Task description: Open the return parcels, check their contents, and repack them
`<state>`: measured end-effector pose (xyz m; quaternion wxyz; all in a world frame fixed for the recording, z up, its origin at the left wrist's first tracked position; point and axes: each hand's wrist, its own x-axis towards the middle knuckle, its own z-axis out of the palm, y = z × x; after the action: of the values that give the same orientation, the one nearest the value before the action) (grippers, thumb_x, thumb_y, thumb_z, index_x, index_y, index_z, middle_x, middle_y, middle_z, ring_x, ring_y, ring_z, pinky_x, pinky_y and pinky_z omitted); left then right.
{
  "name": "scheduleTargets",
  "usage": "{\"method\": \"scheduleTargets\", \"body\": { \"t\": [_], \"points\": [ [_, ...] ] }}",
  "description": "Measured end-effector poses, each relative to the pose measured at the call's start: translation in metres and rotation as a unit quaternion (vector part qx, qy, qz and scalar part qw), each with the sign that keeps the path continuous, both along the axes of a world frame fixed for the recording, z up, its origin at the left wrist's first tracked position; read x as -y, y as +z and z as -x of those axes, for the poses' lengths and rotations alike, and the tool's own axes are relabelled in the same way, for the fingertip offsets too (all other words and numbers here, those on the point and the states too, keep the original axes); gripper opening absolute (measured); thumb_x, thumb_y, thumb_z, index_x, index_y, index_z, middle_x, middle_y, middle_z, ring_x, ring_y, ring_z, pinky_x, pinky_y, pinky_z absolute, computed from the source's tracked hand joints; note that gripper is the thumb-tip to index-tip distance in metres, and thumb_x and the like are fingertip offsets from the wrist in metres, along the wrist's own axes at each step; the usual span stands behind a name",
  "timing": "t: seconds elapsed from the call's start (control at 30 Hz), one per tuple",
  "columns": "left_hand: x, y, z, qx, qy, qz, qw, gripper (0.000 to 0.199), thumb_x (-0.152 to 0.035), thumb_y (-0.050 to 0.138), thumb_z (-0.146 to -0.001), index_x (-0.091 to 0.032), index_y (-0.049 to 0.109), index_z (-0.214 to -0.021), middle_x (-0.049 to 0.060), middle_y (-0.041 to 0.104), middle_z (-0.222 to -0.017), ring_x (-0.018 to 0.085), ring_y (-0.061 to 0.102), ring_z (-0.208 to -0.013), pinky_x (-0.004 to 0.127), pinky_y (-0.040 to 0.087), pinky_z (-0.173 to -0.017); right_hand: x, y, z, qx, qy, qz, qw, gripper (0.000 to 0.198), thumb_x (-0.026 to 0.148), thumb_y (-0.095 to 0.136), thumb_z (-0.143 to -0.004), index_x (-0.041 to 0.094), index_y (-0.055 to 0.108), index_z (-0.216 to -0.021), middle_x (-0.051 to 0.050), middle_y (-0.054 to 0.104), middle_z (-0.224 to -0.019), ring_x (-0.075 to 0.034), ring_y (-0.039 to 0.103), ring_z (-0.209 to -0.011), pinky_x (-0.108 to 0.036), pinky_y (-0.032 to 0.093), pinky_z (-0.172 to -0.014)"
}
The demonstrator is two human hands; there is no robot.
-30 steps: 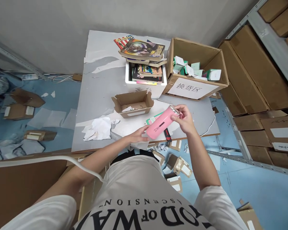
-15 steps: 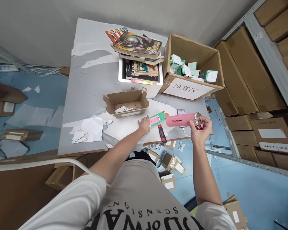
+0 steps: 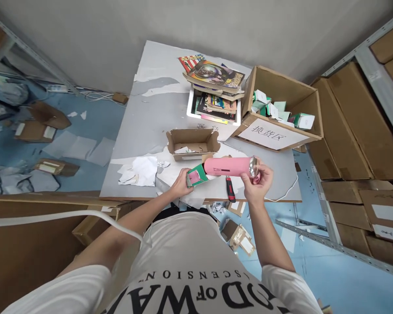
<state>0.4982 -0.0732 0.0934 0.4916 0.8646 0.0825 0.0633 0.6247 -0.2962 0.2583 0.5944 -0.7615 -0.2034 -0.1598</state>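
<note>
My left hand [image 3: 182, 183] is closed round the lower end of a small green box [image 3: 196, 175] with a pink picture on its side. A pink thermos bottle [image 3: 227, 167] with a shiny silver end lies level in my right hand [image 3: 258, 179], whose fingers grip that silver end. The bottle's other end meets the open end of the green box; whether it is inside the opening I cannot tell. Below the bottle, a red and black utility knife [image 3: 229, 189] lies near the table's front edge.
An open brown cardboard tray [image 3: 192, 144] stands behind my hands. Further back are a white bin of books [image 3: 214, 124] and a carton [image 3: 286, 131] holding several green boxes. Crumpled white paper [image 3: 140, 170] lies to the left on the table [image 3: 131, 126]. Shelving with cartons [image 3: 353, 126] rises at right.
My right hand has brought the pink bottle left, up to the box. My left hand has tilted the green box and now holds it by its lower end. The camera view has shifted.
</note>
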Motion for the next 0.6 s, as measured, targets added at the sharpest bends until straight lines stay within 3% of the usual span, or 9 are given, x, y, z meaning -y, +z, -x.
{"method": "scheduleTargets", "body": {
  "t": [0.2,0.37,0.47,0.6],
  "points": [
    [-0.011,-0.001,0.025,-0.003,0.037,-0.004,0.999,0.066,-0.019,0.065,-0.06,-0.019,0.035,-0.118,0.011,0.045,-0.117,0.028,0.049,-0.113,0.046,0.043,-0.097,-0.012,0.008,0.025,0.015,0.114,0.037,0.993,0.042,0.037,0.075,-0.069,0.026,0.046,-0.099,-0.012,0.055,-0.119,-0.029,0.055,-0.116,-0.048,0.046,-0.091],
    [-0.015,-0.01,0.025,0.013,0.004,0.0,1.0,0.071,-0.016,0.064,-0.059,-0.019,0.032,-0.122,0.012,0.044,-0.122,0.029,0.045,-0.121,0.046,0.04,-0.102,-0.024,0.009,0.037,0.03,0.197,0.119,0.973,0.041,0.036,0.075,-0.069,0.026,0.051,-0.101,-0.013,0.055,-0.123,-0.03,0.053,-0.118,-0.049,0.047,-0.091],
    [-0.015,-0.019,0.019,0.012,-0.01,0.004,1.0,0.072,-0.016,0.063,-0.059,-0.021,0.031,-0.124,0.012,0.044,-0.125,0.028,0.043,-0.123,0.047,0.038,-0.105,-0.04,-0.004,0.044,0.021,0.232,0.177,0.956,0.038,0.033,0.071,-0.072,0.025,0.051,-0.104,-0.014,0.053,-0.123,-0.03,0.053,-0.117,-0.048,0.048,-0.09],
    [-0.013,-0.036,0.012,-0.014,-0.013,0.027,0.999,0.068,-0.02,0.063,-0.06,-0.019,0.035,-0.123,0.013,0.048,-0.123,0.029,0.047,-0.12,0.047,0.039,-0.103,-0.066,-0.036,0.056,0.004,0.273,0.298,0.915,0.034,0.029,0.063,-0.076,0.022,0.053,-0.108,-0.015,0.051,-0.125,-0.029,0.05,-0.119,-0.045,0.046,-0.094]
  ]
}}
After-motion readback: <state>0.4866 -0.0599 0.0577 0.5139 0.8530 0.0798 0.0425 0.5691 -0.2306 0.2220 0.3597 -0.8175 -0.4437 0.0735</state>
